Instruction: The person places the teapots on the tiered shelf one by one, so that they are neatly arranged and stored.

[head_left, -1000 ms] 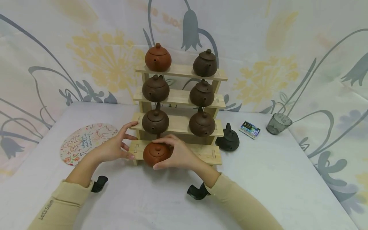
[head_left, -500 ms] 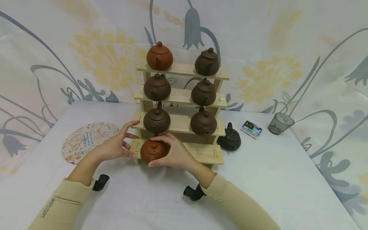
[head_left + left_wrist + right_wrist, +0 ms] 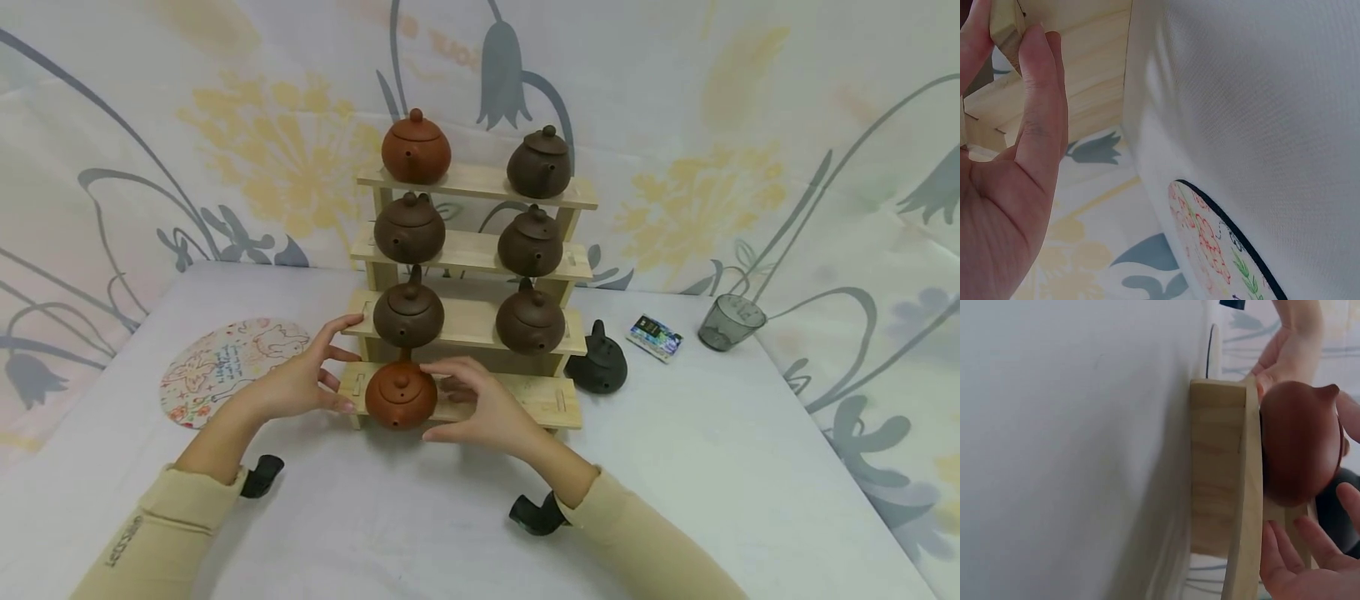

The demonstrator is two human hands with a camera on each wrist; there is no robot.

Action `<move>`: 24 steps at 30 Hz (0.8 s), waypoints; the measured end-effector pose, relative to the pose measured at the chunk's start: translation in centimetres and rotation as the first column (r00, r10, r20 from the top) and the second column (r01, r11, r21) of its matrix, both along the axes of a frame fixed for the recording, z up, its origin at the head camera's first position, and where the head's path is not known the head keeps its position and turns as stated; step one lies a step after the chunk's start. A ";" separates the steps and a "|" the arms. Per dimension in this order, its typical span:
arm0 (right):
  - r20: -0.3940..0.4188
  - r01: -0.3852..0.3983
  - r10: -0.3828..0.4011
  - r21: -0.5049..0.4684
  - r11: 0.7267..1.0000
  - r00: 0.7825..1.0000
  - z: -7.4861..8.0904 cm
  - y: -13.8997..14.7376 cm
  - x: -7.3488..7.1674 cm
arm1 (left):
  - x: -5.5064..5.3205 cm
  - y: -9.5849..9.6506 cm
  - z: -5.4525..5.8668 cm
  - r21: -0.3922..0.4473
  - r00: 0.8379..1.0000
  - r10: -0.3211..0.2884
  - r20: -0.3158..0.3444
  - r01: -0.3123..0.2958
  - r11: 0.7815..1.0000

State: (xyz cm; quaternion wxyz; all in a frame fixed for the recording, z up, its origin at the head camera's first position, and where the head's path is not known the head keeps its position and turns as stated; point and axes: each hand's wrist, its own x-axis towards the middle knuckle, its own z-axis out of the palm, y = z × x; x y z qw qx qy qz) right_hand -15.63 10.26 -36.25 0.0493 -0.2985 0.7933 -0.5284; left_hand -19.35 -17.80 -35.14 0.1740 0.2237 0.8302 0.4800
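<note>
A reddish-brown clay teapot (image 3: 401, 397) sits on the left part of the lowest step of a wooden tiered display stand (image 3: 528, 398), spout toward the front. My right hand (image 3: 491, 410) is just to its right, thumb and fingers spread, a gap between them and the pot. In the right wrist view the fingers (image 3: 1313, 553) curve loosely beside the teapot (image 3: 1300, 444), holding nothing. At the stand's left end my left hand (image 3: 303, 383) grips the lowest step board; the left wrist view shows fingers (image 3: 1040, 94) and thumb pinching the board's edge (image 3: 1007, 28).
Above, the upper steps carry several brown teapots (image 3: 408, 315) and another reddish one (image 3: 416, 150). Right of the stand are a black teapot (image 3: 600, 362), a small colourful box (image 3: 655, 337) and a clear grey cup (image 3: 731, 322). A round patterned mat (image 3: 217, 375) lies left.
The reddish teapot has shifted slightly left on the lowest step. My right hand has let go of it and drawn back to the right. My left hand keeps its grip on the stand.
</note>
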 end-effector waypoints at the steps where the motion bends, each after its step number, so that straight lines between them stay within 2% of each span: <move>1: -0.003 0.005 -0.005 -0.007 1.000 1.000 0.0 0.4 0.1 | 0.0 0.0 0.0 0.000 1.000 0.001 0.001 -0.001 1.000; 14: 0.009 0.122 -0.121 -0.065 0.990 0.993 0.0 5.1 1.5 | 0.0 -0.1 -0.1 -0.002 1.000 0.005 0.001 -0.005 1.000; 19: -0.013 0.172 -0.173 -0.077 0.982 0.985 -0.4 6.7 1.9 | 0.1 -0.1 0.0 0.009 1.000 0.001 -0.008 -0.001 1.000; 24: 0.005 0.221 -0.222 -0.074 0.972 0.975 -0.3 8.4 2.3 | 0.1 0.1 0.1 0.013 1.000 -0.003 -0.005 0.003 1.000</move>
